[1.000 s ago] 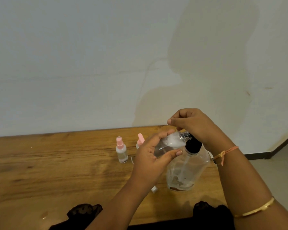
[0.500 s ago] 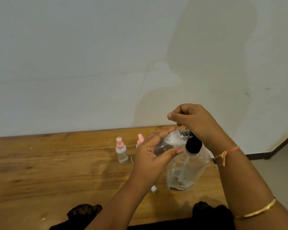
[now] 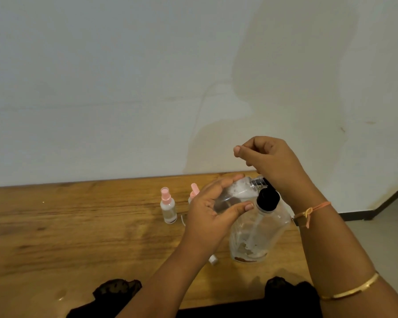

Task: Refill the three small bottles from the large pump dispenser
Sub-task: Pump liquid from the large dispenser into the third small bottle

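Observation:
My left hand (image 3: 213, 211) grips a small clear bottle (image 3: 237, 191), tilted with its open neck toward the pump's nozzle. The large clear dispenser (image 3: 257, 235) with a black pump collar (image 3: 267, 199) stands on the wooden table (image 3: 78, 226); little liquid shows at its bottom. My right hand (image 3: 274, 164) hovers above the pump head with fingers curled; whether it touches the pump is hidden. A second small bottle (image 3: 168, 206) with a pink sprayer stands to the left. A third pink-topped bottle (image 3: 194, 190) is partly hidden behind my left hand.
A small white cap (image 3: 213, 259) lies on the table beside the dispenser's base. Dark cloth (image 3: 115, 292) sits at the near edge. The white wall rises right behind the table. The table's right edge lies just past the dispenser, with floor beyond.
My right hand has risen well above the pump over the last second. The left hand keeps the small bottle at the nozzle, barely moved.

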The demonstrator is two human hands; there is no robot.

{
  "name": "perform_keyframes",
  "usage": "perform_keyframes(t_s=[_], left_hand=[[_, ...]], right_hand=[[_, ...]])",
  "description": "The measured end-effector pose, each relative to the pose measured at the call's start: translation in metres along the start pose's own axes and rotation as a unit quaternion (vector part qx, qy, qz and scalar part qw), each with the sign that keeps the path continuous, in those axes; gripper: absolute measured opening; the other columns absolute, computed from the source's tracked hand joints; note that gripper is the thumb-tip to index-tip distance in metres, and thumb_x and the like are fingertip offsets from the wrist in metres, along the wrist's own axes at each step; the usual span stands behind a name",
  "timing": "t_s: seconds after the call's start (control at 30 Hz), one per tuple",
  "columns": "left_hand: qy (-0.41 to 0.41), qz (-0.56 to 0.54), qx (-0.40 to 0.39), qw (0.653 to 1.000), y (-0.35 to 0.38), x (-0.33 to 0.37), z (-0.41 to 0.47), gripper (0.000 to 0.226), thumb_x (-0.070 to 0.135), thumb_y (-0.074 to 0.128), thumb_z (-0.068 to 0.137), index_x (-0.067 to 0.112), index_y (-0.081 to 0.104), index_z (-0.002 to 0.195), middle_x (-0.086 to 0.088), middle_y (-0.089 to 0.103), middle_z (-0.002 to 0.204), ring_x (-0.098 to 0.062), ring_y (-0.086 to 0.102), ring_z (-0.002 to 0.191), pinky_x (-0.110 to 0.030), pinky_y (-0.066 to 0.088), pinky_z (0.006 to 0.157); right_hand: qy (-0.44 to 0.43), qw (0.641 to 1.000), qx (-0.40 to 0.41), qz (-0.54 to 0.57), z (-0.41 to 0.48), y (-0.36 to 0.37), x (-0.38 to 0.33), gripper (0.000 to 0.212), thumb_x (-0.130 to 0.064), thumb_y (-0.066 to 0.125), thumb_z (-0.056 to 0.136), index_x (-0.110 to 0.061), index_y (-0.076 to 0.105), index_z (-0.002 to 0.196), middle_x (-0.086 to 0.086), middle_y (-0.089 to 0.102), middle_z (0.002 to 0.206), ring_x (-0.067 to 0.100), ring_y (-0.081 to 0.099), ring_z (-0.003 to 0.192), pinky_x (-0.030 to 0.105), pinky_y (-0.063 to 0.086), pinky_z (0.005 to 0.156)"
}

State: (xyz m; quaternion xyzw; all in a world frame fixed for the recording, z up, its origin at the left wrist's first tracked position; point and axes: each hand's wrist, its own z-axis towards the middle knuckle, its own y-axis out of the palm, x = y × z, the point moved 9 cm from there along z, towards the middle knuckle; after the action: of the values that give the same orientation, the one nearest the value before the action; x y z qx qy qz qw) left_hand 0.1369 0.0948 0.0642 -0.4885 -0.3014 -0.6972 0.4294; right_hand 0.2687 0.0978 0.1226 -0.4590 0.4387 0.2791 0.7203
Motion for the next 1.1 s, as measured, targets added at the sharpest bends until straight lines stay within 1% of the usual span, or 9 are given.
perform_keyframes(t_s=[0.07,0.23,0.33,0.43,0.57,0.73,0.9,1.0,1.1], left_hand=[[-0.008,-0.007,-0.005,1.000,0.001,-0.002,0.000,0.047,0.017,0.079,0.070,0.030,0.064,0.113,0.007,0.066,0.111,-0.007,0.060,0.109,-0.024,0.052,0.089],[-0.031,0.001,-0.005,1.000,0.002,-0.008,-0.001,0.047,0.009,0.077,0.071,0.029,0.063,0.112,0.002,0.065,0.114,-0.004,0.060,0.108,-0.015,0.050,0.084],[-0.019,0.013,-0.004,1.000,0.002,-0.004,-0.001,0.047,0.009,0.077,0.071,0.029,0.062,0.111,0.004,0.065,0.113,0.000,0.059,0.106,-0.010,0.048,0.083],[0.002,0.028,0.000,1.000,0.001,0.005,-0.001,0.045,0.011,0.076,0.070,0.026,0.062,0.110,0.004,0.065,0.111,0.005,0.058,0.105,-0.004,0.043,0.083],[0.006,0.024,0.006,1.000,-0.001,0.004,-0.001,0.047,0.027,0.079,0.066,0.033,0.062,0.110,0.013,0.067,0.105,0.003,0.058,0.105,-0.015,0.049,0.088],[-0.014,0.013,0.008,1.000,0.000,-0.005,-0.002,0.045,0.021,0.076,0.068,0.033,0.062,0.110,0.006,0.066,0.112,-0.002,0.060,0.107,-0.020,0.051,0.089],[0.000,0.018,0.006,1.000,0.000,-0.001,-0.002,0.045,0.010,0.076,0.070,0.031,0.062,0.107,0.006,0.065,0.111,0.004,0.059,0.104,-0.009,0.047,0.083],[0.002,-0.001,0.000,1.000,0.001,0.002,-0.002,0.042,0.015,0.075,0.068,0.029,0.063,0.107,0.006,0.065,0.108,0.002,0.059,0.103,-0.014,0.051,0.081],[0.008,0.022,0.007,1.000,-0.002,0.002,-0.001,0.043,0.023,0.074,0.068,0.032,0.062,0.108,0.012,0.066,0.106,0.005,0.057,0.105,-0.018,0.051,0.087]], right_hand=[[0.030,0.999,-0.027,0.002,0.000,0.006,0.008,0.024,-0.027,0.064,0.085,-0.003,0.065,0.078,0.009,0.058,0.075,0.015,0.050,0.069,0.026,0.040,0.062],[0.096,0.993,-0.075,0.001,-0.001,0.013,0.027,0.019,-0.018,0.066,0.083,-0.013,0.060,0.066,0.008,0.054,0.070,0.018,0.049,0.067,0.024,0.040,0.059],[0.090,0.994,-0.062,0.014,-0.002,0.011,0.025,0.019,-0.021,0.066,0.084,-0.008,0.061,0.070,0.009,0.054,0.072,0.018,0.049,0.067,0.023,0.039,0.057],[0.043,0.998,-0.031,0.018,-0.001,0.005,0.011,0.028,-0.027,0.065,0.084,0.000,0.063,0.079,0.011,0.053,0.072,0.017,0.048,0.067,0.024,0.038,0.058],[0.031,0.999,-0.039,0.007,0.000,0.006,0.006,0.029,-0.029,0.064,0.085,-0.001,0.064,0.079,0.013,0.056,0.073,0.016,0.050,0.068,0.024,0.040,0.059],[0.083,0.993,-0.078,-0.014,-0.001,0.014,0.022,0.020,-0.022,0.066,0.084,-0.013,0.060,0.067,0.000,0.056,0.066,0.010,0.049,0.061,0.019,0.040,0.056],[0.073,0.995,-0.064,0.001,-0.003,0.010,0.019,0.022,-0.025,0.066,0.084,-0.008,0.061,0.071,0.007,0.054,0.071,0.015,0.049,0.066,0.022,0.039,0.058],[0.028,0.999,-0.035,-0.006,-0.001,0.005,0.006,0.032,-0.033,0.064,0.084,-0.002,0.063,0.079,0.011,0.056,0.073,0.015,0.050,0.067,0.026,0.041,0.061],[0.017,0.999,-0.037,-0.023,-0.001,0.007,0.001,0.034,-0.038,0.061,0.085,-0.004,0.066,0.083,0.020,0.064,0.088,0.018,0.053,0.070,0.027,0.043,0.062]])
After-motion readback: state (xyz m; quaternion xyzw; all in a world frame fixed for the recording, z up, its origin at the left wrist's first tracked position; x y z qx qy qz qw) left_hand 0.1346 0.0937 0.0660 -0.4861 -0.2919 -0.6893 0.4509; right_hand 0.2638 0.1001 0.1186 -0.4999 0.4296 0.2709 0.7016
